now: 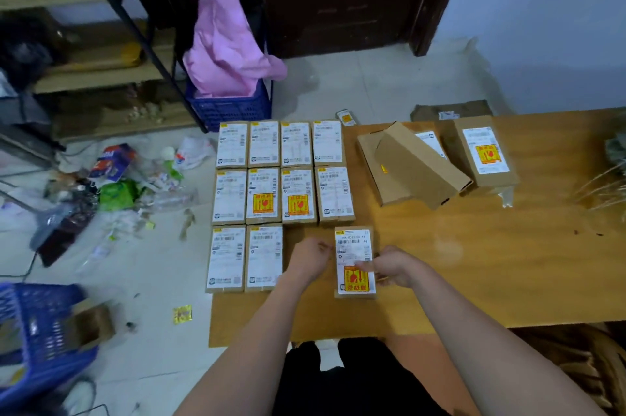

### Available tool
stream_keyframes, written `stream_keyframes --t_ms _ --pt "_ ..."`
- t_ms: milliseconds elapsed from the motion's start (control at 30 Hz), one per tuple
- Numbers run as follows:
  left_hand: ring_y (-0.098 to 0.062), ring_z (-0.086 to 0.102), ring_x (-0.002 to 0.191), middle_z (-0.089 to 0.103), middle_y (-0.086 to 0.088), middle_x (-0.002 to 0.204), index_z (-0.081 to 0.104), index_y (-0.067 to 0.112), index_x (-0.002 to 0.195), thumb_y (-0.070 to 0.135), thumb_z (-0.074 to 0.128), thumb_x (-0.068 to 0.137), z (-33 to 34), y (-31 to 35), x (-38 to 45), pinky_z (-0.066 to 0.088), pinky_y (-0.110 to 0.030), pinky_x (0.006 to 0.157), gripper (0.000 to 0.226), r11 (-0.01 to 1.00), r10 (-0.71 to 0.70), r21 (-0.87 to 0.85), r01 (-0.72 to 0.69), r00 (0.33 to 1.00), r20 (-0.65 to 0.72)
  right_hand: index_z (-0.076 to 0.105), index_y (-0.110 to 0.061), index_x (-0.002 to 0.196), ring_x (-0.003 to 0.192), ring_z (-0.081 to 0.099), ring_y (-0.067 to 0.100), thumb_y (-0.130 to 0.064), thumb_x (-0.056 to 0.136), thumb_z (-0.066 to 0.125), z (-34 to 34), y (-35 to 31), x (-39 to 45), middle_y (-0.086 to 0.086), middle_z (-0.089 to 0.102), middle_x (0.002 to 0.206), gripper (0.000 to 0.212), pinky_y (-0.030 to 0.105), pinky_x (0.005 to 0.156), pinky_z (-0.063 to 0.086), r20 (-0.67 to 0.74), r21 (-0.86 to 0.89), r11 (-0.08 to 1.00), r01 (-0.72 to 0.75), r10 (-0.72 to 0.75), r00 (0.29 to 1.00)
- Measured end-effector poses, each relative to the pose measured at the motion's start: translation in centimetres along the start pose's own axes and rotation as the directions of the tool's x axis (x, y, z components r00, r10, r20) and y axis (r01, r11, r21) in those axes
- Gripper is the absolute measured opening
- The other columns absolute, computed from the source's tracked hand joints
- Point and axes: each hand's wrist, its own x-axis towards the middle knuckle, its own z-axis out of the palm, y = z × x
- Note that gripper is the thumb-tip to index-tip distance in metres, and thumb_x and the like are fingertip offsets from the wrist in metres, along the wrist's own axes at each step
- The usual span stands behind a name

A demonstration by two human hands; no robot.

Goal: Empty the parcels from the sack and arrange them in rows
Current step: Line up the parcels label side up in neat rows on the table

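Small brown parcels with white labels lie in rows on the left part of the wooden table point(474, 263): a full back row point(281, 144), a full middle row point(283, 196), and two parcels point(244, 258) in the front row. One more labelled parcel point(355, 246) with a yellow-red sticker lies at the right end of the front row. My right hand point(389, 265) grips its right edge with fingers over the label. At the parcel's left edge, my left hand point(310, 258) touches it. No sack is recognisable.
Loose parcels point(420, 166) lie piled at the back of the table, with a labelled box point(484, 153) beside them. Rubbish point(115, 185) litters the floor on the left. Blue crates stand at the near left point(44, 331) and by the shelf point(233, 107), the latter holding pink cloth.
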Motion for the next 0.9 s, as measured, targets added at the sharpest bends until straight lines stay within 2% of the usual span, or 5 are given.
stream_keyframes --t_ms 100,200,267,400,900 --pt "-0.029 0.060 0.109 0.067 -0.007 0.114 0.067 0.016 0.114 0.012 0.047 0.095 -1.5 -2.7 -0.1 0.050 -0.032 0.085 0.027 0.969 0.136 0.233 -0.082 0.965 -0.226 0.062 -0.001 0.119 0.087 0.068 0.019 -0.014 0.085 0.076 2.6 -1.2 0.1 0.010 0.072 0.108 0.039 0.033 0.069 0.056 0.000 -0.024 1.000 -0.004 0.004 1.000" --pt "-0.030 0.042 0.129 0.054 -0.007 0.135 0.055 0.021 0.133 0.007 0.049 0.094 -2.9 -5.5 -0.2 0.042 -0.044 0.104 0.042 0.937 0.153 0.350 -0.026 0.927 -0.342 0.059 0.001 0.121 0.095 0.067 0.024 -0.012 0.085 0.076 4.9 -2.0 0.7 0.013 0.069 0.117 0.042 0.034 0.070 0.056 -0.019 -0.052 0.999 0.001 -0.002 1.000" --pt "-0.034 0.021 0.145 0.032 -0.005 0.155 0.034 0.028 0.149 0.011 0.054 0.095 -3.8 -7.1 -0.5 0.025 -0.051 0.116 0.060 0.918 0.105 0.396 0.035 0.940 -0.326 0.057 0.001 0.122 0.105 0.066 0.026 -0.012 0.083 0.077 6.1 -2.2 1.2 0.013 0.067 0.122 0.046 0.035 0.076 0.055 -0.034 -0.056 0.998 0.006 -0.008 0.999" --pt "-0.042 -0.010 0.148 -0.003 0.003 0.164 0.008 0.041 0.154 0.029 0.062 0.094 -4.7 -9.3 -0.5 0.003 -0.067 0.113 0.082 0.900 -0.035 0.414 0.136 0.969 -0.243 0.057 -0.001 0.117 0.112 0.066 0.027 -0.011 0.081 0.079 8.0 -2.2 2.3 0.013 0.067 0.124 0.043 0.040 0.086 0.056 -0.091 -0.046 0.998 0.034 -0.038 0.995" --pt "-0.047 -0.015 0.146 -0.008 0.006 0.164 0.008 0.048 0.152 0.040 0.064 0.091 -5.2 -9.9 -0.2 0.009 -0.076 0.108 0.083 0.913 -0.091 0.372 0.168 0.972 -0.216 0.061 -0.006 0.115 0.103 0.066 0.027 -0.021 0.087 0.074 11.1 -3.2 2.9 0.010 0.067 0.119 0.035 0.029 0.060 0.051 -0.279 -0.130 0.986 0.106 -0.139 0.950"
